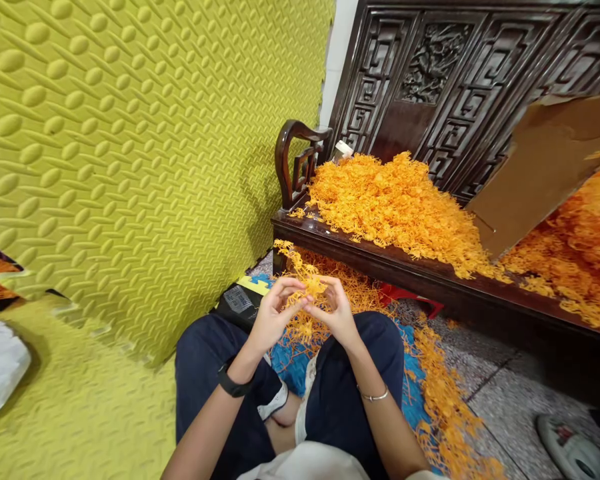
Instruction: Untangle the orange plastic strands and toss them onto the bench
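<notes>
Close together above my crossed legs, my left hand (280,305) and my right hand (336,312) pinch a small cluster of orange plastic pieces (312,287). The pieces have thin, leg-like prongs; their exact kind is too small to make out. From the left fingers a strand of joined orange pieces (289,253) sticks up and away toward the bench. Thumbs and fingertips of both hands nearly meet at the cluster, and part of it is hidden by them. Beneath the hands, a heap of thin orange sticks and scraps (355,287) covers the floor.
A dark carved wooden bench (380,250) bears a large orange pile (395,200) and a leaning cardboard sheet (535,160). Yellow foam matting (145,153) rises at the left. A black box (235,303) lies by my left knee, a red stool (415,297) under the bench, a shoe (575,447) at right.
</notes>
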A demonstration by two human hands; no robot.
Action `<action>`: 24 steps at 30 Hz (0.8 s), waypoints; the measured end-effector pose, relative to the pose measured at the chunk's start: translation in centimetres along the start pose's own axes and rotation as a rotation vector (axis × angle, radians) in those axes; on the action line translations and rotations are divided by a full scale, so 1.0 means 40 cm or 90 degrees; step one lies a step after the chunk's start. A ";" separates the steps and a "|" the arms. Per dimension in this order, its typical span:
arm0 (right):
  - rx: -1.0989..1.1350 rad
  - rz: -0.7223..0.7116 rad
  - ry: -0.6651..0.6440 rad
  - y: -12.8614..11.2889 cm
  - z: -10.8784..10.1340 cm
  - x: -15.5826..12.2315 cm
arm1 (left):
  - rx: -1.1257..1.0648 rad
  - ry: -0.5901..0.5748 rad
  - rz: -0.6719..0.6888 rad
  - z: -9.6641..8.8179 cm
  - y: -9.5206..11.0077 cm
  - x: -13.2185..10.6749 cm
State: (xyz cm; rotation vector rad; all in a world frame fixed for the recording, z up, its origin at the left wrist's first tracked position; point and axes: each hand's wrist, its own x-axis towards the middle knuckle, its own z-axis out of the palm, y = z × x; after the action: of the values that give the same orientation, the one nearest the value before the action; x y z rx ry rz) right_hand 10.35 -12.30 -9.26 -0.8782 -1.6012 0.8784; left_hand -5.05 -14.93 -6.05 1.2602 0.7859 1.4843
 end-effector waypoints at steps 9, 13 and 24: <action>-0.170 -0.122 0.281 0.009 -0.061 0.010 | -0.065 0.126 0.020 -0.029 0.017 0.019; -0.133 -0.065 0.371 -0.002 -0.114 0.027 | -0.133 0.221 0.058 -0.062 0.032 0.040; -0.154 -0.066 0.235 -0.109 -0.182 0.167 | -0.132 0.350 -0.056 -0.149 -0.027 0.082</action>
State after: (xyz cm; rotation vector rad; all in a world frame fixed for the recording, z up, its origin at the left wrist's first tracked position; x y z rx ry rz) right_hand 15.90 -7.65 -1.24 -1.0480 -1.4292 0.4229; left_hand -10.36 -10.79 -7.48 0.6547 0.9931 1.8121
